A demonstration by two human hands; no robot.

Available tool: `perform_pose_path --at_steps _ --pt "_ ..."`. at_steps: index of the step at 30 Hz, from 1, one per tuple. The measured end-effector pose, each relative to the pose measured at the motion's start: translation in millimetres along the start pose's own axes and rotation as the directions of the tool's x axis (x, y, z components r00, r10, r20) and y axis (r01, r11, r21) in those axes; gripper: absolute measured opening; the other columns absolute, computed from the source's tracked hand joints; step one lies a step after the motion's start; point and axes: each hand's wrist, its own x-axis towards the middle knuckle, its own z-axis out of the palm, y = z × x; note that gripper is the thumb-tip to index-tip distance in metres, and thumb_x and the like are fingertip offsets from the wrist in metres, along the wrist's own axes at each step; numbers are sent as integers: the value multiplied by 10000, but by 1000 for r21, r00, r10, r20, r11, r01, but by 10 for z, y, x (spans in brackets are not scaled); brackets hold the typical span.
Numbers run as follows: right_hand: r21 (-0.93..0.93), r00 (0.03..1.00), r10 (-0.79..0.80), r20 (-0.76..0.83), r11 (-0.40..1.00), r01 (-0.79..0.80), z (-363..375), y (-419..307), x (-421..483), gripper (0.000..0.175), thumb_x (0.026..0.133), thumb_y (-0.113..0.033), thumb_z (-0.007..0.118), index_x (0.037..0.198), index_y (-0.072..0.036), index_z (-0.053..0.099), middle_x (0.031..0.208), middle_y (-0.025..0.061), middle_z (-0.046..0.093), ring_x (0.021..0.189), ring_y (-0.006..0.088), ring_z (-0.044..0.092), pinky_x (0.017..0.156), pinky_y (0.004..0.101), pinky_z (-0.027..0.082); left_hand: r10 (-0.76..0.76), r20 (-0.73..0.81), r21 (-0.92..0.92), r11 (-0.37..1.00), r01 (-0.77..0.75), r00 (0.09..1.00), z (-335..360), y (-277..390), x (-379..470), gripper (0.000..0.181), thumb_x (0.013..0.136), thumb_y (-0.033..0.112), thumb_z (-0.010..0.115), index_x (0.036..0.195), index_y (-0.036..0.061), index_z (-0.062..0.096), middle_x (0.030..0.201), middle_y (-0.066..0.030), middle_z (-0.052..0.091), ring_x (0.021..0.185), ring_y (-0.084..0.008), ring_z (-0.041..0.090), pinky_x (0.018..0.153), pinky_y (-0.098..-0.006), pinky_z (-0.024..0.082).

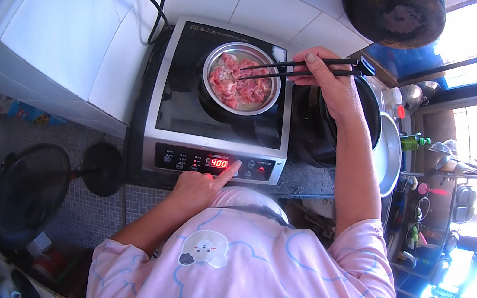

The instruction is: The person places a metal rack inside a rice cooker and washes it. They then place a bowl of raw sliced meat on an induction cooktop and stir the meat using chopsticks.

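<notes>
My right hand (321, 71) grips a pair of black chopsticks (286, 69) near their thick ends. Their tips reach into raw sliced meat (237, 89), pink and wet, inside a round stainless steel bowl (274, 96). This bowl rests at the right side of the black glass top of an induction cooker (172, 103). Against the cooker's front control panel (255, 167), my left hand (200, 188) stretches out its index finger, touching or nearly touching a spot right of the lit red display (217, 163). The left hand holds nothing, its other fingers curled.
A dark wok (394, 3) hangs on the tiled wall (273, 2) at upper right. Right of the cooker stand a black pot (309, 130) and a pale basin (388, 160). Behind the cooker runs a black cable (159, 9). A green bottle (411, 142) stands farther right.
</notes>
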Motion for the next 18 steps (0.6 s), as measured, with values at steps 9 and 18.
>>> perform_pose_path --at_steps 9,18 --pt "28 999 44 -14 999 -44 -145 15 -148 275 936 -220 576 1038 16 673 941 140 680 825 199 688 761 298 572 -78 103 55 996 73 992 49 117 64 751 879 278 541 1537 198 188 630 -102 642 540 -247 651 483 -402 500" --pt "-21 997 50 -67 998 -51 -250 34 -269 297 943 -251 573 1052 1 685 919 131 690 802 202 700 750 288 565 -103 155 133 988 83 983 -45 246 109 680 926 309 498 1522 118 232 675 -109 668 583 -231 673 512 -373 516"
